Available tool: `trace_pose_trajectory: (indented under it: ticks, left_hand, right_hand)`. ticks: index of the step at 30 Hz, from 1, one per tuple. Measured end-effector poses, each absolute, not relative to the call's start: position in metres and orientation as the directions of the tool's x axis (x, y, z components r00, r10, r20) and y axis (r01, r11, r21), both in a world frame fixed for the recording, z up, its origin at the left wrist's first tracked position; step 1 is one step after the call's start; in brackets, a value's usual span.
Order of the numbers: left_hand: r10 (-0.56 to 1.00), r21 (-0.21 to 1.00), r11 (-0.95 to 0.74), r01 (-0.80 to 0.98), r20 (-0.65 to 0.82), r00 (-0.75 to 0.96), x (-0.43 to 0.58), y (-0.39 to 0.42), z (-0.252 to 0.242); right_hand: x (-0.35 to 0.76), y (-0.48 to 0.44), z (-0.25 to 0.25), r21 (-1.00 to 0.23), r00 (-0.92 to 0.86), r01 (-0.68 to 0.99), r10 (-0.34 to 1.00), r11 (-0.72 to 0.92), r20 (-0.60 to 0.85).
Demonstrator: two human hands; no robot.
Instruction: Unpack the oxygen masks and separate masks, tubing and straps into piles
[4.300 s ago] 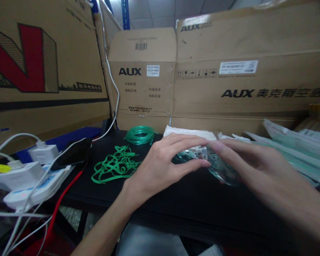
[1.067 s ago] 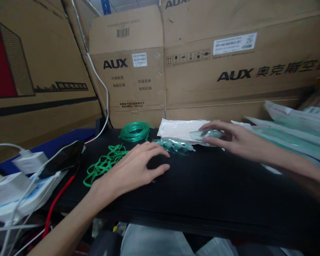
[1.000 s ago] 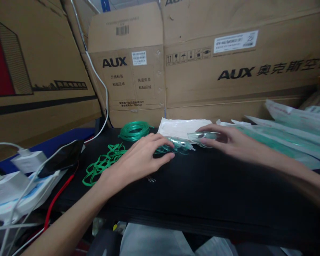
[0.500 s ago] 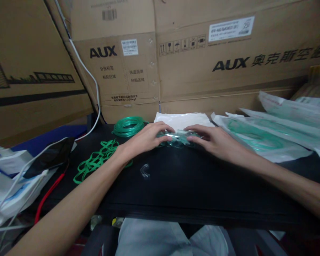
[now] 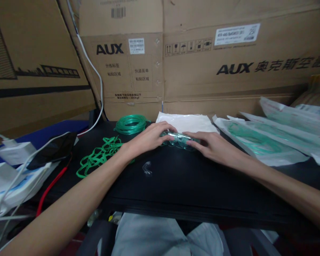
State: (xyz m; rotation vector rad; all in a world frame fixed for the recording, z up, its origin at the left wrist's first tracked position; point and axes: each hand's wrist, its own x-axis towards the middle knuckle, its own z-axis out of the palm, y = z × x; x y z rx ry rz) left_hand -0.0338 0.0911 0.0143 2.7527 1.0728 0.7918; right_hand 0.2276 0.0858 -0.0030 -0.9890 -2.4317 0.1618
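A row of clear, greenish rounded plastic pieces point(image 5: 178, 139) lies at the back of the black table, between my two hands. From the left end, my left hand point(image 5: 158, 134) grips the row with thumb and fingers curled round it. My right hand point(image 5: 206, 143) holds the other end in the same way, its thumb on the near side. Fingers cover both ends, so the exact kind of the pieces cannot be made out. Just behind them is a flat white packet point(image 5: 188, 122). A small, thin clear wire-like piece point(image 5: 147, 168) rests nearer to me.
Coiled green tubing point(image 5: 131, 124) and tangled green straps point(image 5: 100, 156) lie left of my hands. Several see-through packets of green tubing point(image 5: 258, 140) lie to the right. A phone point(image 5: 52, 152) and white chargers point(image 5: 15, 153) with cables sit far left. Cardboard boxes point(image 5: 138, 85) stand behind.
My hands stay on the plastic pieces and have come slightly closer together, with the row more evenly lined up. The whole view has shifted a little.
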Motion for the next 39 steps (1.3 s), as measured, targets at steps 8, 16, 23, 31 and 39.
trace_pose_trajectory:
  ticks: [8, 16, 23, 31, 39]
  left_hand:
    - [0.663, 0.217, -0.733, 0.645, 0.442, 0.605, -0.033, 0.088, 0.013]
    - [0.649, 0.182, -0.728, 0.661, 0.495, 0.578, -0.032, 0.089, 0.005]
    - [0.638, 0.222, -0.728, 0.649, 0.565, 0.523, -0.032, 0.083, 0.008]
    - [0.617, 0.196, -0.737, 0.646, 0.585, 0.526, -0.031, 0.079, 0.013]
    - [0.626, 0.197, -0.735, 0.649, 0.566, 0.537, -0.030, 0.080, 0.012]
  right_hand:
    - [0.228, 0.082, -0.005, -0.159, -0.598, 0.665, 0.649, 0.729, 0.471]
    - [0.251, 0.094, 0.011, -0.039, -0.477, 0.753, 0.586, 0.657, 0.655]
    - [0.326, 0.121, 0.043, 0.130, -0.412, 0.897, 0.690, 0.423, 0.595]
    - [0.400, 0.116, 0.015, 0.344, -0.246, 0.936, 0.843, 0.078, 0.479]
    - [0.386, 0.146, 0.027, 0.454, -0.140, 0.890, 0.917, -0.048, 0.372]
